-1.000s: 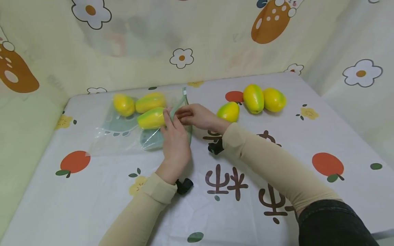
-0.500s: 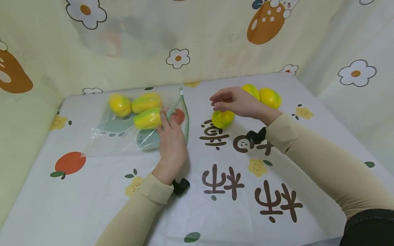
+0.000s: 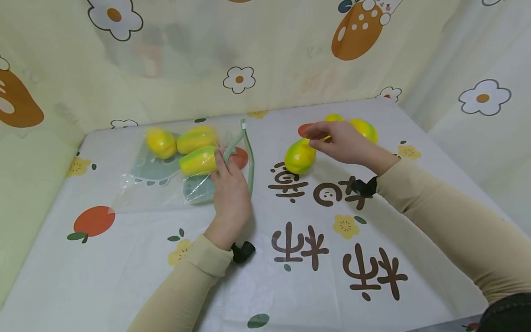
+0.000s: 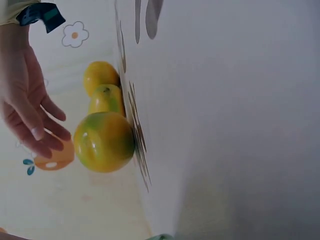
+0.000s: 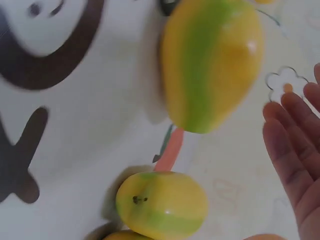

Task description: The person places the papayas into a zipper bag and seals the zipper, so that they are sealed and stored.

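Clear bag (image 3: pixel 163 191) touches left fingers (image 3: pixel 223 168); right hand (image 3: pixel 347 144) hovers near yellow fruit (image 3: pixel 299 157).

Narrow gap between bag (image 3: pixel 199 190) and nearest fruit (image 3: pixel 300 157)

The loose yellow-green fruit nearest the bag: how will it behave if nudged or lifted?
That fruit would probably roll if nudged, given its rounded sides. Its glossy highlights suggest smooth, maybe slippery skin. It likely stays firm when gripped: no sag or dents show.

Three yellow-green fruits (image 3: pixel 197 139) lie inside a clear zip bag (image 3: pixel 162 196), three more (image 3: pixel 299 157) to its right.
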